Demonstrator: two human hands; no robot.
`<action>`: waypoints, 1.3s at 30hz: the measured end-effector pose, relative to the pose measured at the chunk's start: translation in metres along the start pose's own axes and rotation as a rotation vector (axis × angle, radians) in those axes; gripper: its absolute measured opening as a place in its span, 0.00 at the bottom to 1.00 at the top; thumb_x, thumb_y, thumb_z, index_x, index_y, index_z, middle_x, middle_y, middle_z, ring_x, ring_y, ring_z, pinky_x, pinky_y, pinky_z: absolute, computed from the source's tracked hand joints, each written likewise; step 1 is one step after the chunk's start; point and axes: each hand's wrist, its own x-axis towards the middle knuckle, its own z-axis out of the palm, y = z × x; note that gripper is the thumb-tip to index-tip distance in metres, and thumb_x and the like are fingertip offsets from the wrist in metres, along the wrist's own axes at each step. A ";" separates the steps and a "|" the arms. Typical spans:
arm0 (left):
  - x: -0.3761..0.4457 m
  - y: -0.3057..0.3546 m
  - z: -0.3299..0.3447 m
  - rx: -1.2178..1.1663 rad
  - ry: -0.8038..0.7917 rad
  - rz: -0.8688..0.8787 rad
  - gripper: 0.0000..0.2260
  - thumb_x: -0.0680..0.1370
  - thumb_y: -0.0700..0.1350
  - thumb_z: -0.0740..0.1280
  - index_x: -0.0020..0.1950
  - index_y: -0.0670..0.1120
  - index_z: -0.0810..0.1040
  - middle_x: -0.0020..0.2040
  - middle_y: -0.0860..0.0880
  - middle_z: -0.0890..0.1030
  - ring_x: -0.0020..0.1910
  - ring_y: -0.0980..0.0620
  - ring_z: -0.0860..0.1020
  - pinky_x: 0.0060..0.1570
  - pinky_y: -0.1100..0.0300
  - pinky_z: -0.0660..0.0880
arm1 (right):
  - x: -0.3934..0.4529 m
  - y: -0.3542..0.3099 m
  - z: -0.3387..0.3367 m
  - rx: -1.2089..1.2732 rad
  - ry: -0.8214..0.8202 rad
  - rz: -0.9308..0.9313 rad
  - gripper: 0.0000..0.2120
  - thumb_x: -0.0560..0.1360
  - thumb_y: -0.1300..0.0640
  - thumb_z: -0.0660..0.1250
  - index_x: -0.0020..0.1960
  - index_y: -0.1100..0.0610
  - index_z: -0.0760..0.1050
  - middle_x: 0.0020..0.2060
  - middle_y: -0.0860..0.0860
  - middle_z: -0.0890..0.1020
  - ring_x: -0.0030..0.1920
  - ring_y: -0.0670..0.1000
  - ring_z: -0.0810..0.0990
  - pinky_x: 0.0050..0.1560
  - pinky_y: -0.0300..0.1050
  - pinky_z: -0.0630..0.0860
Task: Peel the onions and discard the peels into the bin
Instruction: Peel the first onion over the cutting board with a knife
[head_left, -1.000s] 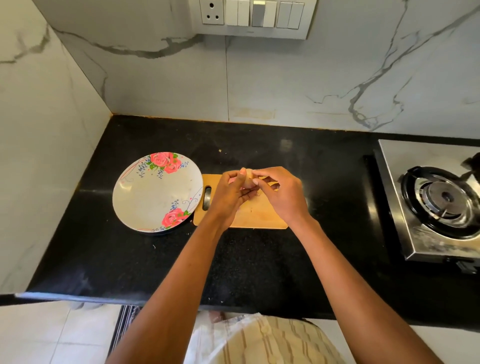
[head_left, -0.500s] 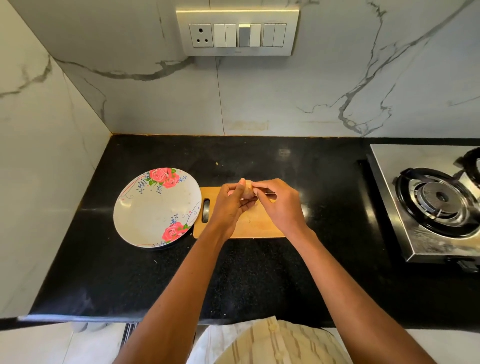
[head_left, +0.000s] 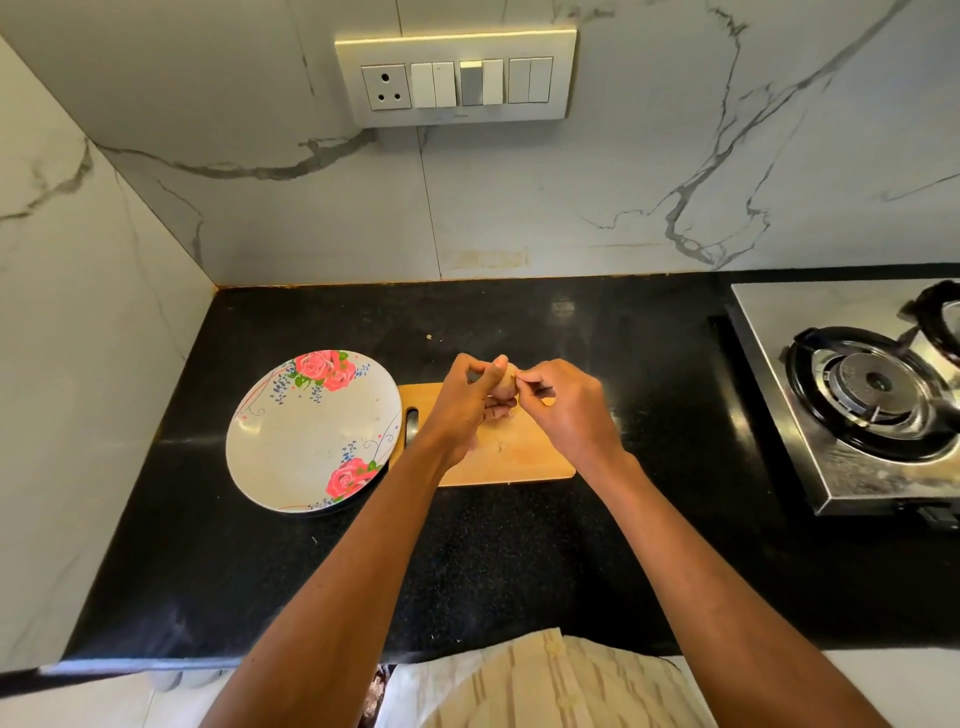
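Note:
A small pale onion is held above the wooden cutting board. My left hand grips it from the left, thumb on top. My right hand pinches at the onion's right side with thumb and forefinger, where a thin strip of skin seems to be caught. Most of the onion is hidden by my fingers. No bin is in view.
A flowered plate lies just left of the board on the black counter. A steel gas stove stands at the right. Marble walls close off the back and left, with a switch panel above.
The view has tilted up, showing more wall. Both hands stay together on the onion over the board, with the fingers shifting slightly around it.

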 end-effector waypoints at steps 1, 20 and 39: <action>0.000 -0.001 0.000 0.003 -0.001 0.001 0.16 0.83 0.53 0.65 0.61 0.42 0.71 0.54 0.40 0.83 0.52 0.44 0.85 0.51 0.55 0.83 | 0.000 -0.001 0.001 -0.001 0.007 0.007 0.05 0.76 0.61 0.75 0.50 0.60 0.82 0.44 0.53 0.83 0.43 0.47 0.82 0.44 0.34 0.80; 0.005 -0.004 -0.004 -0.087 0.019 -0.062 0.14 0.82 0.54 0.67 0.57 0.44 0.76 0.48 0.41 0.85 0.50 0.43 0.85 0.50 0.55 0.83 | 0.002 0.005 0.004 0.005 -0.052 0.000 0.08 0.77 0.61 0.73 0.56 0.59 0.83 0.49 0.52 0.85 0.49 0.43 0.81 0.50 0.26 0.75; 0.002 0.004 -0.007 0.010 -0.045 -0.122 0.16 0.83 0.56 0.63 0.58 0.42 0.77 0.53 0.40 0.83 0.47 0.46 0.83 0.40 0.64 0.81 | 0.002 -0.002 0.004 -0.022 -0.057 0.006 0.04 0.75 0.62 0.74 0.49 0.58 0.80 0.43 0.49 0.82 0.42 0.43 0.78 0.44 0.26 0.73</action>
